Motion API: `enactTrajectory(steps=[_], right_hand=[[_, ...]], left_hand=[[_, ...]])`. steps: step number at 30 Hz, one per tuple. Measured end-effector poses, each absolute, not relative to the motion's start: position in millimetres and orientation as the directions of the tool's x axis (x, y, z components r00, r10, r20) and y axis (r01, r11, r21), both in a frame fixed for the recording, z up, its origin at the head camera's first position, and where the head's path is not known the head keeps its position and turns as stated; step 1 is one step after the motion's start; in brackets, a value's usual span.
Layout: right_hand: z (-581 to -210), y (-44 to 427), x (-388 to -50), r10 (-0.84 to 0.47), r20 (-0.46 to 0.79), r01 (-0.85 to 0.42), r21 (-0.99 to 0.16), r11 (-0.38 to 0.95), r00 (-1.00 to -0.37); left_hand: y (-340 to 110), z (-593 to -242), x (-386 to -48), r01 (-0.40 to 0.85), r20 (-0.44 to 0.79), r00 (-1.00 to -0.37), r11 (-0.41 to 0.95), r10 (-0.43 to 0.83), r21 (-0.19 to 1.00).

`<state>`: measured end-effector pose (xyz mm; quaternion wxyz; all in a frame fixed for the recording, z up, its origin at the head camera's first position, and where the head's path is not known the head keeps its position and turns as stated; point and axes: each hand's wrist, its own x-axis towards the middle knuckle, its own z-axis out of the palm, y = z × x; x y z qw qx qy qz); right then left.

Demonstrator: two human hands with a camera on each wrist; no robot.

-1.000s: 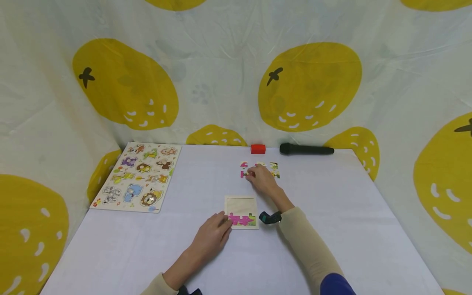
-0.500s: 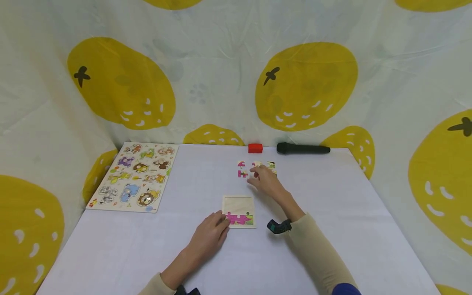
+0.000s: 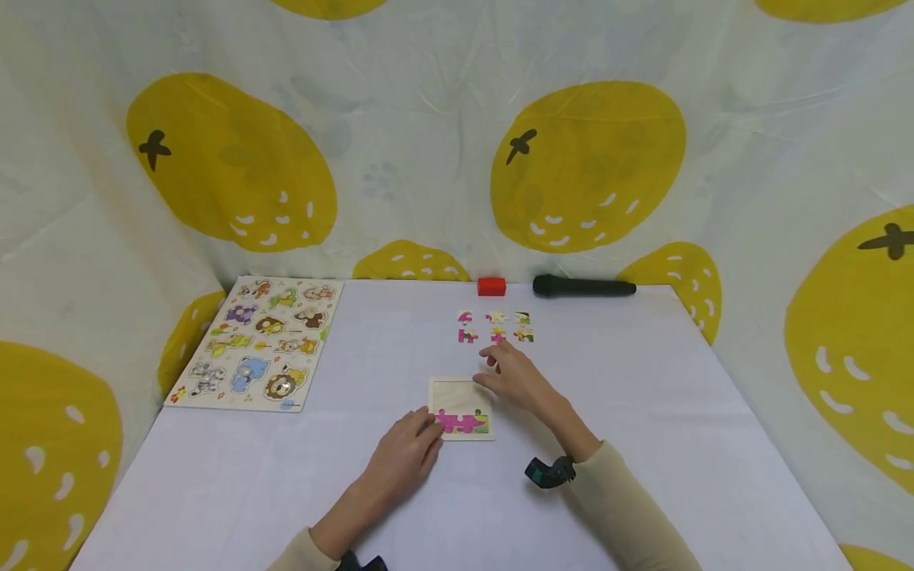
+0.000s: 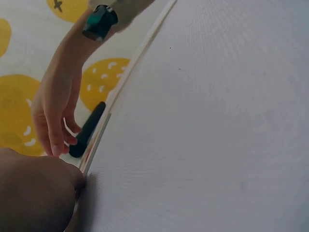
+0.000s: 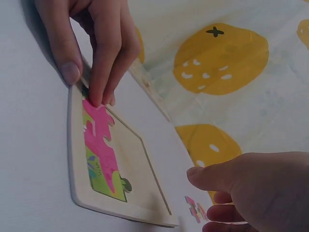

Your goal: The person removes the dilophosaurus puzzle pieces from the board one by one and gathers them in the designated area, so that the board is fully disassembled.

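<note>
My left hand (image 3: 405,448) holds the left edge of a small wooden puzzle tray (image 3: 457,394). In the right wrist view its thumb (image 5: 71,72) is at the tray's outer edge and its fingertips touch the pieces inside. A row of joined pink and green puzzle pieces (image 3: 464,424) fills the tray's near part; bare wood shows behind it. My right hand (image 3: 516,377) hovers beside the tray's far right corner, fingers loosely bent, nothing held. Just beyond it, several loose puzzle pieces (image 3: 467,336) lie in two rows. The left wrist view mostly hides the left fingers.
An animal puzzle board (image 3: 253,345) lies at the table's left. Along the back edge are a red block (image 3: 491,287) and a black microphone (image 3: 584,286). A fruit-patterned cloth (image 3: 414,143) hangs behind the white tabletop (image 3: 643,381).
My right hand has drawn back from over the loose pieces toward the tray, its fingers spreading and uncovering both rows. The left hand stays on the tray. The head view shifts slightly.
</note>
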<state>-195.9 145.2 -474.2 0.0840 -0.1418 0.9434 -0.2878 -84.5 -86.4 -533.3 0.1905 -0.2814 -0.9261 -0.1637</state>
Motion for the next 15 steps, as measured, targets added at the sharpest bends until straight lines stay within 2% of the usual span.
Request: enactTrajectory(steps=[15], right_hand=[[-483.4, 149.5, -154.2, -0.353, -0.100, -0.252, -0.526, 0.813, -0.930]], left_hand=[[-85.3, -533.4, -85.6, 0.594, 0.453, -0.767, 0.769, 0.454, 0.235]])
